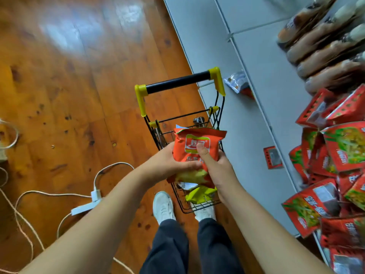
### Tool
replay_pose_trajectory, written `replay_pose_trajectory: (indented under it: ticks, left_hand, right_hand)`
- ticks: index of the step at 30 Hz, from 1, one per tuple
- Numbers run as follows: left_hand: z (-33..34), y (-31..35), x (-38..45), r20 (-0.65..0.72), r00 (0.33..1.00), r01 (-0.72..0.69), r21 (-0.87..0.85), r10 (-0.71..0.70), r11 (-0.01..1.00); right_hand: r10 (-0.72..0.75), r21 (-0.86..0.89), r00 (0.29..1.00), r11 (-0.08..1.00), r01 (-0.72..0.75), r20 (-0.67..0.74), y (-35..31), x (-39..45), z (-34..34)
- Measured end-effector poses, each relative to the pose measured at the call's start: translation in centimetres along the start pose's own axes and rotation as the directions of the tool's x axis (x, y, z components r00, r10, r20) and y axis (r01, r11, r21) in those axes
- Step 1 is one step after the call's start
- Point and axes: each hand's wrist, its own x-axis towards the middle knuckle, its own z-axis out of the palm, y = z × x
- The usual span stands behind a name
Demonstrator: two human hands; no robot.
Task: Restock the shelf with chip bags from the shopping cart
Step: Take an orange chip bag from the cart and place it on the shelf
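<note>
A: Orange chip bag (194,153) held above the shopping cart (182,135), clear of the wire basket. Left hand (167,165) wrapped around the bag's left side and lower edge; right hand (216,169) closed on the right side, thumb pressed flat on the front panel.

B: Step in hand?

A: Judged as pick-up from cart, bag not yet carried to the shelf (276,95). Yellow-green bag (199,194) left in the basket beneath, more packets partly hidden under it.

B: Next move?

A: Probably a swing to the right, toward the shelf. Red snack bags (339,151) crowded along the near right edge; bare grey board further left. Placement upright in a free gap likely needed. Slippery film, light contents: gentle squeeze only.
</note>
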Motion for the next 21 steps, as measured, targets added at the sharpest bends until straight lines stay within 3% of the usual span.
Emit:
replay_pose_trajectory:
  ticks: [5, 11, 17, 21]
  left_hand:
    - [3.8, 5.6, -7.0, -0.095, 0.995, 0.002, 0.123, 0.01, 0.992]
    - [11.0, 13.2, -15.6, -0.175, 0.984, 0.067, 0.16, -0.039, 0.985]
    - [21.0, 18.1, -24.6, -0.286, 0.956, 0.015, 0.295, 0.073, 0.955]
    - [28.1, 17.0, -30.5, -0.281, 0.945, -0.05, 0.375, 0.164, 0.926]
  right_hand:
    - [-0.016, 0.075, 0.994, 0.997, 0.024, -0.108, -4.5, -8.7, -2.2]
    - [-0.125, 0.025, 0.935, 0.99, 0.141, -0.332, -8.4, -21.3, -6.5]
    - [-0.142, 0.129, 0.863, 0.964, 0.231, -0.485, -8.6, -32.9, -11.1]
    - [-0.143, 0.184, 0.815, 0.939, 0.291, -0.561, -6.1, -40.7, -14.8]
